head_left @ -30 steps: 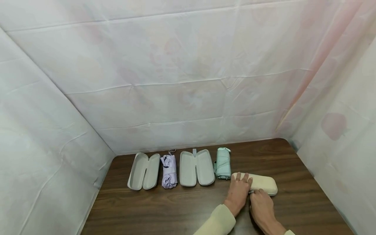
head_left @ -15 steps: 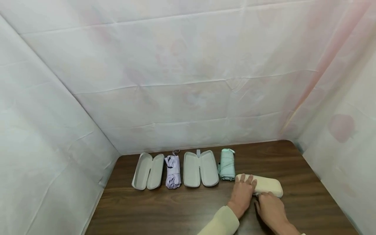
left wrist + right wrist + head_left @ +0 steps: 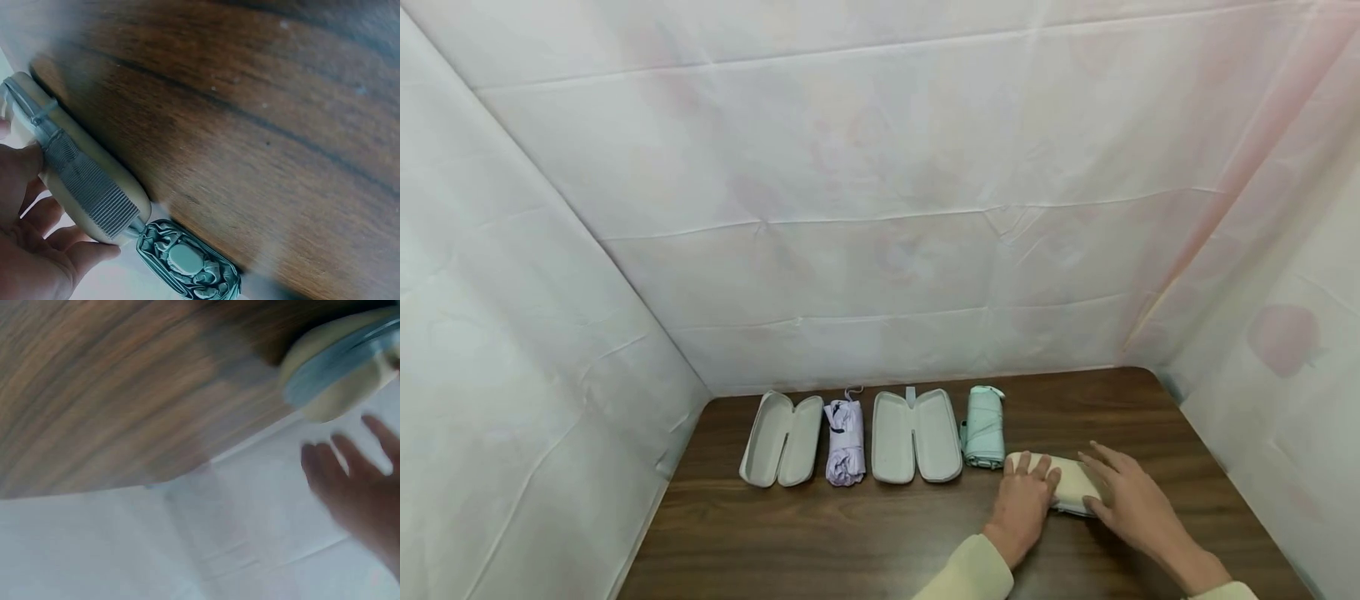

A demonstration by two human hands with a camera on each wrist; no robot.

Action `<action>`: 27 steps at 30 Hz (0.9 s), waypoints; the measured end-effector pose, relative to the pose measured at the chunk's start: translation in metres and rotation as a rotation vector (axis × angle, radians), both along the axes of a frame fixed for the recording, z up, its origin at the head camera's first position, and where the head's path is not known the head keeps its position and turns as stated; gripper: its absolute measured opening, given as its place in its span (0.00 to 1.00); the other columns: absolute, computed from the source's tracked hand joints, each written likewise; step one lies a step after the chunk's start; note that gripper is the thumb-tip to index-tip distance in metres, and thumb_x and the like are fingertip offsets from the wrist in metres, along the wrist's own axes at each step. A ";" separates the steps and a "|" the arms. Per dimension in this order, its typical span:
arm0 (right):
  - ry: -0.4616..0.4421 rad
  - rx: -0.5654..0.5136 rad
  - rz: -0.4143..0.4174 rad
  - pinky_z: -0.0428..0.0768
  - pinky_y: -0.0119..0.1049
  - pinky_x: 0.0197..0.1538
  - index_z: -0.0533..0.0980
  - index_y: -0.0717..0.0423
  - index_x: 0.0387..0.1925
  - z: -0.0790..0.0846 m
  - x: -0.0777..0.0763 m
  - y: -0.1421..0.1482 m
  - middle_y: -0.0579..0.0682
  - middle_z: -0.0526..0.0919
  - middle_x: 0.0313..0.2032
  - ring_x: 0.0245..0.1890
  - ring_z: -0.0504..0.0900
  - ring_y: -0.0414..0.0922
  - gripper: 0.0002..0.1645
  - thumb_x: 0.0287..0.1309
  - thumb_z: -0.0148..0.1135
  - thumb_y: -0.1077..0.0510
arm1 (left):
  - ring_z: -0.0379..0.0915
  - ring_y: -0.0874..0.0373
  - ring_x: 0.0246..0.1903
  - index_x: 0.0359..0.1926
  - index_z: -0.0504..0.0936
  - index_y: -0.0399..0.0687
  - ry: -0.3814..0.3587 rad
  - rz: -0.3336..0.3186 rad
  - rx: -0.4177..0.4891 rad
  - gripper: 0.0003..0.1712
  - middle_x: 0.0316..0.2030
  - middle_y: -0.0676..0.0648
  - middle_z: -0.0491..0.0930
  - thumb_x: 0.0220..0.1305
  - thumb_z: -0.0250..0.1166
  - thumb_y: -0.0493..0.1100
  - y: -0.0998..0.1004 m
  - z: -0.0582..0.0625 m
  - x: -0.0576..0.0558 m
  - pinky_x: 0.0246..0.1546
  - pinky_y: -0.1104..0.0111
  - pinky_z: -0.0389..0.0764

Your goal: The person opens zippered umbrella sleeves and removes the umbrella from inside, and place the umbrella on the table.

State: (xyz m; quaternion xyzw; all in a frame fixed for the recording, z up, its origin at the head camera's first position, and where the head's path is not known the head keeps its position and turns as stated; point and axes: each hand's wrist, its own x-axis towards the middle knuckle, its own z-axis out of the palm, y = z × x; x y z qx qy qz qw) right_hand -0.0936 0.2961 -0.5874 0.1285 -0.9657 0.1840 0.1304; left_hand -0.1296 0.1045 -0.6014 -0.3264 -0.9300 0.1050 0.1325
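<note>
A closed cream zippered hard case, like an eyeglass case (image 3: 1073, 485), lies at the right of the table. My left hand (image 3: 1021, 506) holds its left end, fingers over the top. In the left wrist view, the thumb is at the zippered side, near a grey ribbed strip (image 3: 94, 181). My right hand (image 3: 1138, 502) is at the case's right end with fingers spread. The right wrist view shows those fingers apart from the case (image 3: 340, 369), blurred. A folded mint-green umbrella (image 3: 985, 427) lies just beyond the left fingertips.
Left of the green umbrella lie an open light-grey case (image 3: 916, 437), a folded lilac umbrella (image 3: 846, 443) and another open grey case (image 3: 782, 440), in a row. The brown wooden table (image 3: 850, 542) is bordered by pale sheet walls (image 3: 880, 208).
My right hand has left the zippered front edge of the case and moved right, its fingers going from curled to spread. My left hand stays on the case. The head view shifted slightly.
</note>
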 end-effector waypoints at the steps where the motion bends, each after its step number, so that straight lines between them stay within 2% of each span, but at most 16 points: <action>1: -0.059 -0.014 0.020 0.79 0.69 0.55 0.79 0.68 0.62 -0.002 -0.002 0.004 0.73 0.77 0.63 0.59 0.77 0.74 0.40 0.48 0.84 0.57 | 0.73 0.63 0.69 0.69 0.78 0.77 -0.010 0.001 0.001 0.26 0.70 0.66 0.74 0.72 0.59 0.66 0.000 0.000 0.000 0.65 0.65 0.77; 3: -0.168 -0.041 0.039 0.78 0.70 0.56 0.78 0.68 0.64 -0.003 -0.003 0.009 0.74 0.75 0.65 0.61 0.76 0.75 0.37 0.56 0.80 0.56 | 0.72 0.63 0.69 0.69 0.78 0.77 -0.024 0.003 0.005 0.26 0.70 0.67 0.74 0.72 0.59 0.66 0.001 -0.001 0.000 0.65 0.65 0.77; 6: -0.231 -0.066 0.048 0.79 0.69 0.56 0.77 0.67 0.66 -0.004 -0.001 0.012 0.74 0.76 0.65 0.61 0.77 0.74 0.35 0.62 0.75 0.55 | 0.72 0.63 0.69 0.69 0.78 0.78 -0.030 0.006 0.003 0.26 0.71 0.67 0.74 0.73 0.58 0.66 0.001 -0.001 0.000 0.66 0.64 0.77; 17: -0.237 -0.064 0.042 0.80 0.68 0.55 0.79 0.65 0.64 -0.003 -0.002 0.012 0.71 0.78 0.64 0.60 0.79 0.72 0.33 0.62 0.75 0.55 | 0.72 0.62 0.70 0.70 0.78 0.77 -0.032 -0.004 0.013 0.27 0.71 0.66 0.74 0.72 0.60 0.64 0.001 -0.003 0.000 0.66 0.63 0.77; 22: -0.234 -0.069 0.026 0.80 0.68 0.55 0.79 0.65 0.64 -0.002 0.000 0.010 0.71 0.79 0.63 0.59 0.80 0.72 0.33 0.61 0.76 0.54 | 0.72 0.61 0.70 0.68 0.80 0.76 -0.030 -0.022 0.072 0.27 0.70 0.66 0.75 0.70 0.62 0.64 -0.003 -0.006 0.000 0.67 0.63 0.76; 27: -0.252 -0.066 -0.031 0.80 0.69 0.54 0.79 0.65 0.65 -0.001 0.006 0.003 0.70 0.80 0.62 0.58 0.80 0.72 0.35 0.60 0.77 0.54 | 0.71 0.61 0.71 0.67 0.81 0.76 -0.023 -0.044 0.120 0.27 0.70 0.66 0.75 0.69 0.65 0.63 -0.008 -0.009 0.000 0.68 0.64 0.75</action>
